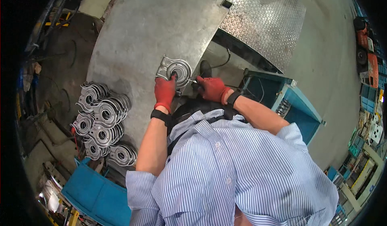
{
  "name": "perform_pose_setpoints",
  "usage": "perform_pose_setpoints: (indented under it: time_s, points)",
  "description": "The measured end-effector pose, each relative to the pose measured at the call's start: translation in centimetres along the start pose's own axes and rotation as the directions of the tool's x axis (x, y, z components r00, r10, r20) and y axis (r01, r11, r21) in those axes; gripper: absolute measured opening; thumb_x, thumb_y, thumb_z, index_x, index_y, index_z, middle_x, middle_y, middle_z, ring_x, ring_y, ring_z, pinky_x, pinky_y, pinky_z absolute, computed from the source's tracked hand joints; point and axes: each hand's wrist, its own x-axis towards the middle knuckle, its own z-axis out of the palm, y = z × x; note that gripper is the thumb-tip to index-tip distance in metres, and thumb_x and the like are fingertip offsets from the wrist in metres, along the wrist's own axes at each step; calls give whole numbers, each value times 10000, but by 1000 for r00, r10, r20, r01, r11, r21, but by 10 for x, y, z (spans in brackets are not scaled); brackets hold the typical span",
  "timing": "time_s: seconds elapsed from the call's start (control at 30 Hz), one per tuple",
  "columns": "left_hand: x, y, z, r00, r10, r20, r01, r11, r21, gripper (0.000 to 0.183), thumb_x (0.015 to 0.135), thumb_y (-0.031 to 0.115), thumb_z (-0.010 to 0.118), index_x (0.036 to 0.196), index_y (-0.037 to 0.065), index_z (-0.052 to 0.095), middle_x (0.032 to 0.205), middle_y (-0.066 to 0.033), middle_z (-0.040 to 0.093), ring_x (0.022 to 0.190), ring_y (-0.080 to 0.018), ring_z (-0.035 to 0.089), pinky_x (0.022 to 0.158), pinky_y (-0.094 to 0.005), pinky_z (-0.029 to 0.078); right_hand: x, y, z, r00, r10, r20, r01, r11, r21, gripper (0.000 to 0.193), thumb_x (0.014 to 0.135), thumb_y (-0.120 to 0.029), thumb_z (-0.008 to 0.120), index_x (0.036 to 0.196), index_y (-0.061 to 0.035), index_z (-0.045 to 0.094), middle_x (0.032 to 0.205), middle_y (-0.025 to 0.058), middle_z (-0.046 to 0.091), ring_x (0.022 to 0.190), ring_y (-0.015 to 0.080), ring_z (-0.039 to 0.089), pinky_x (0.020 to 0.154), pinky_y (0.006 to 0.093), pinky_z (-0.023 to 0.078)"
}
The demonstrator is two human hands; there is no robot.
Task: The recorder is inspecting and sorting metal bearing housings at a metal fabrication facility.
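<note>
A grey stamped metal bracket (184, 68) with a round ringed opening lies near the right edge of the metal table. My left hand (164, 92), in a red glove with dark fingertips, grips its near left side, with a finger at the central opening. In my right hand (213, 90), also red-gloved, is a thin metal tool (192, 81), closed between the fingers. Its tip points at the bracket's right rim; whether it touches cannot be made out. What kind of tool it is does not show clearly.
Several stacks of similar brackets (105, 114) stand on the table's left side. A blue metal bin (296, 101) with parts inside is at my right, and a blue panel (96, 191) at lower left. Beyond the table's right edge lies a diamond-tread plate (262, 20).
</note>
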Motion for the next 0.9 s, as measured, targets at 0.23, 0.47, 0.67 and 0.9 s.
perform_pose_setpoints:
  time_s: [0.23, 0.47, 0.67, 0.9]
  points:
    - [2, -5, 3, 1000, 10, 3, -10, 1000, 2, 614, 779, 417, 659, 1104, -79, 498, 1121, -274, 547, 1036, -397, 554, 860, -430, 452, 3, 0, 1, 999, 47, -11, -47, 998, -49, 361, 782, -265, 592, 1037, -23, 506, 880, 213, 628, 844, 390, 603, 722, 464, 477]
    - [2, -24, 13, 994, 103, -41, -105, 993, -48, 717, 781, 459, 629, 1164, -112, 427, 1095, -280, 564, 1006, -411, 570, 842, -444, 467, -5, -4, 12, 992, 28, -120, -31, 999, -27, 360, 805, -272, 583, 1071, -41, 508, 939, 211, 630, 879, 390, 603, 742, 471, 483]
    - [-14, 26, -12, 991, -126, 36, 126, 992, 16, 768, 769, 450, 636, 1193, -132, 370, 1059, -277, 586, 970, -377, 603, 815, -427, 490, -1, 18, 29, 980, 24, -199, -42, 995, -87, 428, 812, -237, 596, 1172, -21, 510, 966, 233, 628, 894, 386, 609, 749, 439, 487]
    - [-56, 4, -42, 984, -172, 47, 177, 975, -135, 774, 693, 495, 679, 1108, -117, 453, 1022, -293, 594, 970, -404, 592, 835, -426, 479, -17, 27, 21, 872, 61, -486, 65, 969, 237, 363, 865, -161, 588, 1149, 53, 513, 881, 212, 641, 820, 307, 630, 692, 361, 466]
